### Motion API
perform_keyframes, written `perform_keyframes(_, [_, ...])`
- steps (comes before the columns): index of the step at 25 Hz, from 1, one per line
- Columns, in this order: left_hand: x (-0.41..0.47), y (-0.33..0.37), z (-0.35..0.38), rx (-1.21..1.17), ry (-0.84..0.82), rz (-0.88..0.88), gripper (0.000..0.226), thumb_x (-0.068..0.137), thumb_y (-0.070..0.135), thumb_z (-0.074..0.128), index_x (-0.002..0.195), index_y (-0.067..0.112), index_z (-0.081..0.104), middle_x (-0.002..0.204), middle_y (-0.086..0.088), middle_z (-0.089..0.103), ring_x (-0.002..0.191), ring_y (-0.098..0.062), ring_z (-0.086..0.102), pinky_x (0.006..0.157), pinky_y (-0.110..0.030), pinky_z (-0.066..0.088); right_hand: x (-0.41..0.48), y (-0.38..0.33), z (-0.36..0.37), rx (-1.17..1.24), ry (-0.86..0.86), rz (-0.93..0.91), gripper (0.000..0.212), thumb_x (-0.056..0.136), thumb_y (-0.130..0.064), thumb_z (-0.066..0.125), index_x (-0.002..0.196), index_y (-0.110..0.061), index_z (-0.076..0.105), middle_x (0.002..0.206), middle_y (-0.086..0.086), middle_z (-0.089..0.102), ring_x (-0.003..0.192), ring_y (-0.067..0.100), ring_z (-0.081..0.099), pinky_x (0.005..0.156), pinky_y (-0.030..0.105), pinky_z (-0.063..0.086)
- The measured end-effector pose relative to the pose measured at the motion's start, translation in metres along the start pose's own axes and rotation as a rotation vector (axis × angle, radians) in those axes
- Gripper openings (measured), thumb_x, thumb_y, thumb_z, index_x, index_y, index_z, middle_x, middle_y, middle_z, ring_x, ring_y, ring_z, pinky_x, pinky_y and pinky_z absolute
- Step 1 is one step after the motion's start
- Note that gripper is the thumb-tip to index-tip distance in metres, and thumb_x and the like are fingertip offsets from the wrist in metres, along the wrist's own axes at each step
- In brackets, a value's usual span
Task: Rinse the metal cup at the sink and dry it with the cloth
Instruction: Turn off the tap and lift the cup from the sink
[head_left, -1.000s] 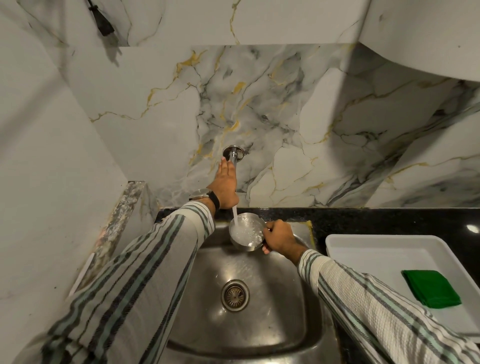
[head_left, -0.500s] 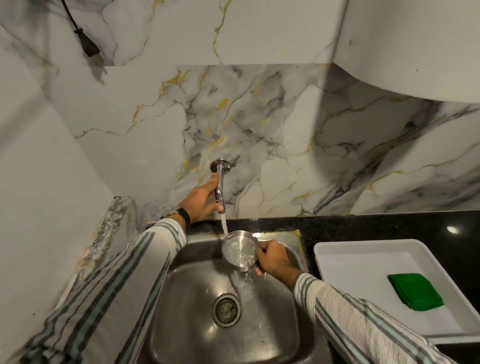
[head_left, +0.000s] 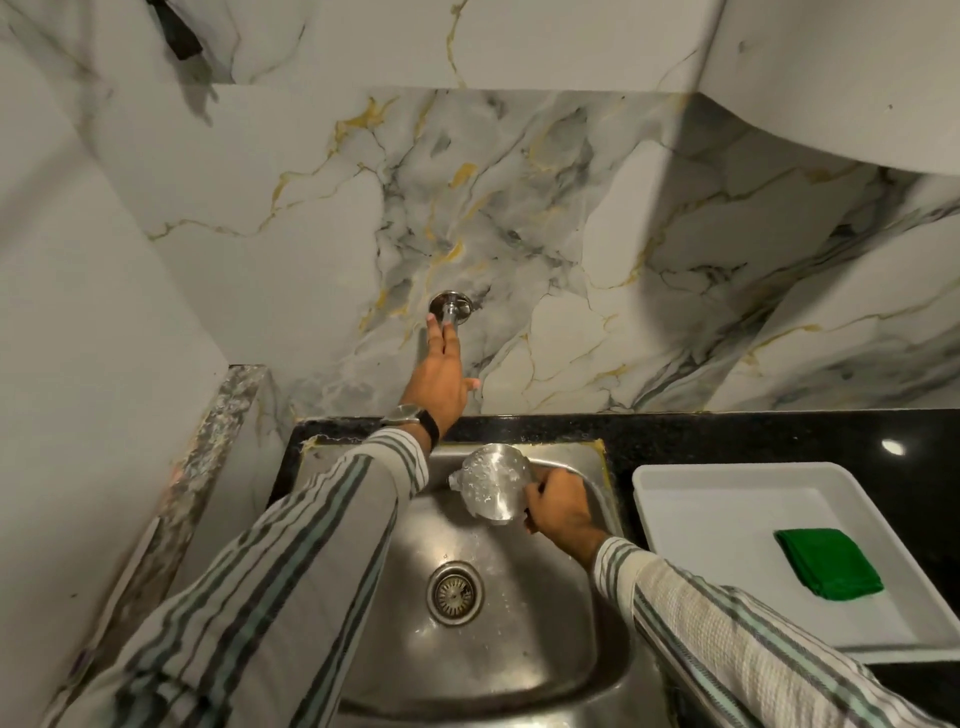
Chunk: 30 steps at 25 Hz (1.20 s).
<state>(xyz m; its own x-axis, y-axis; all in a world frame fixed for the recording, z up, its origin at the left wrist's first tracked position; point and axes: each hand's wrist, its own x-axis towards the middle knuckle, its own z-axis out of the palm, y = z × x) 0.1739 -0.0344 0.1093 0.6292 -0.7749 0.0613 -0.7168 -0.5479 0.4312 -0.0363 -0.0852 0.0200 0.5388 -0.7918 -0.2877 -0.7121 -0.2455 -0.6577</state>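
My right hand (head_left: 558, 501) grips the metal cup (head_left: 491, 486) over the back of the steel sink (head_left: 524, 644). The cup is tilted on its side with its mouth to the left, and water spills out of it. My left hand (head_left: 441, 379) reaches up along the wall-mounted tap (head_left: 450, 307), fingers stretched flat and touching the tap, not wrapped around anything. No stream from the tap is visible. The folded green cloth (head_left: 828, 564) lies in the white tray (head_left: 727, 499) on the counter to the right of the sink.
The drain strainer (head_left: 455, 592) sits in the middle of the wet basin. A black counter (head_left: 727, 436) runs behind and to the right of the sink. A marble wall rises behind, and a ledge (head_left: 228, 415) stands at the left.
The cup has tipped over to the left and is pouring out. My left hand has gone from gripping the tap to lying flat along it, and the water stream has stopped.
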Motion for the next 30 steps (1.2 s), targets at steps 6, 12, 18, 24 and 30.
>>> perform_keyframes(6, [0.002,0.005,-0.011,0.140,-0.058,-0.024,0.116,0.093,0.040,0.076,0.169,0.002,-0.003,0.177,-0.027,-0.007,0.155,-0.044,0.038,0.118,-0.048,0.049,-0.022,0.000,0.011,-0.034,0.026,-0.033,0.034,0.103,-0.015,0.058,0.074,-0.009,0.075,0.058,-0.002,0.070,0.050,0.007,0.066,0.051,0.010,0.054])
perform_keyframes(12, [-0.001,0.010,-0.011,0.223,-0.072,-0.026,0.117,0.093,0.045,0.073,0.168,-0.003,-0.004,0.175,-0.032,-0.003,0.159,-0.044,0.029,0.125,-0.046,0.041,-0.040,0.016,0.010,0.015,0.024,0.029,0.034,0.103,-0.012,0.055,0.084,0.003,0.078,0.070,0.018,0.080,0.062,0.028,0.081,0.066,0.039,0.070])
perform_keyframes(18, [-0.001,0.014,-0.011,0.295,-0.083,-0.029,0.117,0.094,0.048,0.070,0.167,-0.005,-0.004,0.175,-0.033,-0.002,0.160,-0.044,0.028,0.125,-0.045,0.040,-0.043,0.009,0.015,0.031,0.020,-0.030,0.032,0.099,-0.012,0.057,0.083,0.003,0.080,0.075,0.016,0.081,0.071,0.027,0.081,0.072,0.031,0.068])
perform_keyframes(24, [-0.002,0.011,-0.010,0.443,-0.080,0.032,0.113,0.099,0.054,0.059,0.164,-0.012,-0.005,0.173,-0.037,-0.005,0.165,-0.042,0.011,0.130,-0.040,0.031,-0.035,0.024,-0.004,0.007,0.052,0.073,0.028,0.102,-0.017,0.065,0.092,0.003,0.082,0.081,0.017,0.083,0.073,0.027,0.083,0.075,0.038,0.070])
perform_keyframes(30, [0.000,0.011,-0.011,0.552,-0.092,0.068,0.108,0.104,0.056,0.049,0.162,-0.017,-0.005,0.172,-0.040,-0.004,0.164,-0.046,0.000,0.135,-0.043,0.014,-0.034,0.009,-0.003,-0.403,0.036,-0.203,0.032,0.105,-0.016,0.055,0.131,-0.004,0.069,0.111,0.017,0.080,0.103,0.034,0.078,0.090,0.041,0.063])
